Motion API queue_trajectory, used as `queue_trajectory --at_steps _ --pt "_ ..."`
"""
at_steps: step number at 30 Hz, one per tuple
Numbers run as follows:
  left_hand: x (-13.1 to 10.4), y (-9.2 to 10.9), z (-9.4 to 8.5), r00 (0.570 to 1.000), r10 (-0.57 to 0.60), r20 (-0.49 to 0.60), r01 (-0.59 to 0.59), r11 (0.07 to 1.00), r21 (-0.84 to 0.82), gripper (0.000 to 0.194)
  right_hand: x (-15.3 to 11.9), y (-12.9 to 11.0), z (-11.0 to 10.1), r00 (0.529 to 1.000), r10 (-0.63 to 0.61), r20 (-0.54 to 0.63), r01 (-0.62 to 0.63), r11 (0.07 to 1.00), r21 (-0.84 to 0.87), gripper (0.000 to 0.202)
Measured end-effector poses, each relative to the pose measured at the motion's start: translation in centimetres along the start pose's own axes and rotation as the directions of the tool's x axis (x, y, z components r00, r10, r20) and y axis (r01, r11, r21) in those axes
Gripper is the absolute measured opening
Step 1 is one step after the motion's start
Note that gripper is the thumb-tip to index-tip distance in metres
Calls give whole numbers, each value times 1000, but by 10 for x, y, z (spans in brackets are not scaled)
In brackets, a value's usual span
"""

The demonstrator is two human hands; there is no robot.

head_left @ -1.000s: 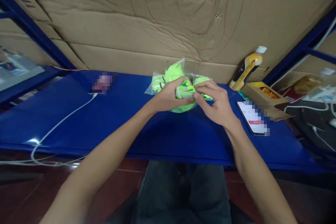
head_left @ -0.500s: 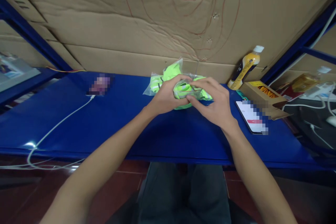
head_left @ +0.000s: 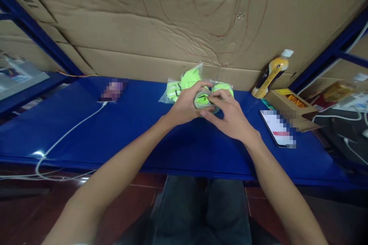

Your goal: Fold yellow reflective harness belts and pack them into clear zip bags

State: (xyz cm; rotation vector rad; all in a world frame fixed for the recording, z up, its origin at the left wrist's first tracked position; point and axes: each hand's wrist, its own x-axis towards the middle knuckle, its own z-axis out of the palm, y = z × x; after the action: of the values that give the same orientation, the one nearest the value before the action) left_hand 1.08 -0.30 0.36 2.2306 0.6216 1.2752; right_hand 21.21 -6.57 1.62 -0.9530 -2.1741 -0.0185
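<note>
My left hand is wrapped round a clear plastic bag that holds rolled neon-green fabric. The mouth of the bag faces up toward me, and the fabric shows inside it. My right hand is closed at the bag's right rim, with bent fingers at the mouth and the thumb on the near side. Just behind my hands lie more bagged bundles of neon-green fabric: one with pale reflective strips, a taller one and one to the right. The lower part of the held bag is hidden by my hands.
Everything lies on a blue table against a cardboard wall. On the right stand a yellow drink bottle, an open cardboard box and a phone. A white cable runs to a blurred device on the left.
My right fingers have moved from spanning the top of the bag to its mouth and rim. The mouth looks rounder and more open. The whole view has shifted slightly.
</note>
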Motion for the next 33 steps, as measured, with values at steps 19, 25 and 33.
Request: queue_trajectory --at_steps 19,25,33 --pt "1 2 -5 984 -3 -179 8 999 32 68 -6 -3 4 986 116 -123 -147 949 -279 54" --pt "4 -1 -8 992 -66 -105 50 987 -153 66 -6 8 7 979 79 -188 -74 997 35 61" --pt "7 6 -10 990 -136 34 140 944 -300 45 1 21 3 905 294 -307 -159 904 398 44"
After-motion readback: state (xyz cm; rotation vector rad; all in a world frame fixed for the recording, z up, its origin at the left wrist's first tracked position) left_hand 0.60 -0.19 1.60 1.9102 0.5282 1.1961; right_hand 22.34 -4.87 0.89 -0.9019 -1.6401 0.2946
